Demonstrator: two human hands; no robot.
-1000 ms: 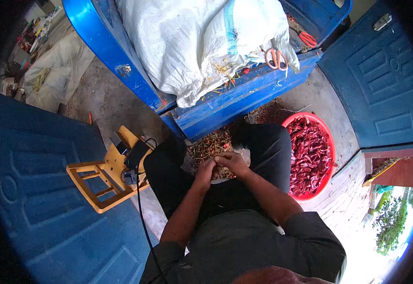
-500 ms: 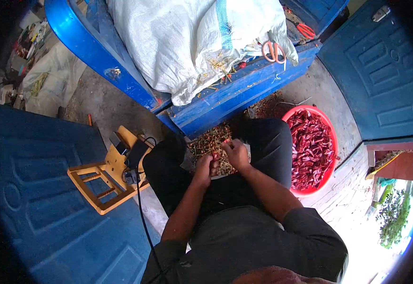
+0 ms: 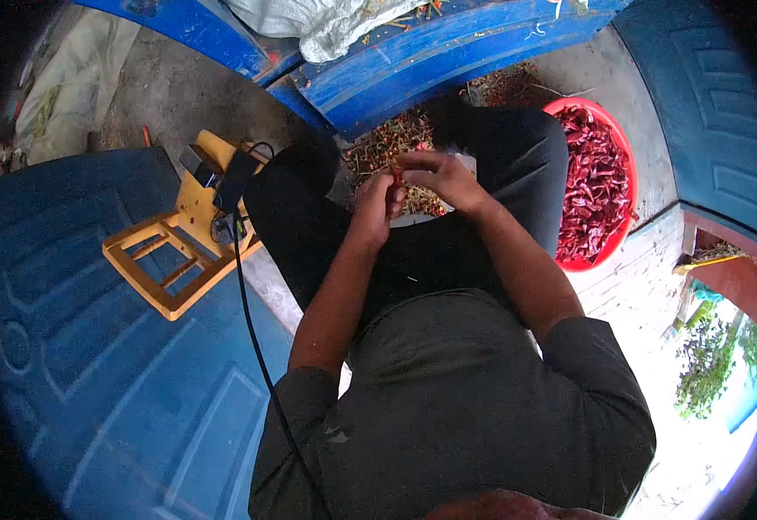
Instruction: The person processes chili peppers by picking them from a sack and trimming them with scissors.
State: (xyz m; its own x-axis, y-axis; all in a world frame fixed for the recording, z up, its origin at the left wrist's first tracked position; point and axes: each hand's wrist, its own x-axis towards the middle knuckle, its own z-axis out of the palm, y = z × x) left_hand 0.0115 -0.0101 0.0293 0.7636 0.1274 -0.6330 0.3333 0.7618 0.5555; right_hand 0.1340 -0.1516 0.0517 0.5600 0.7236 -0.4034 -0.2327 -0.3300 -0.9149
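Observation:
Over my lap, my left hand (image 3: 375,210) is closed around a dried red chili pepper (image 3: 395,178), whose upper part shows above the fingers. My right hand (image 3: 454,184) reaches in from the right, its fingers stretched out and slightly blurred over the top of the chili. Beneath both hands, between my knees, lies a heap of chili stems and bits (image 3: 387,146). A pale edge (image 3: 415,220) shows at the near side of this heap.
A red basin (image 3: 628,165) full of dried red chilies stands beside my right knee. Ahead is a blue wooden bench (image 3: 396,82) with a white woven sack (image 3: 322,39). To the left are a small wooden chair (image 3: 166,303) and a black cable (image 3: 253,347).
The view has tipped down, so the bench and sack sit higher and the scissors are out of sight. My right hand's fingers have gone from closed to stretched out towards the left hand.

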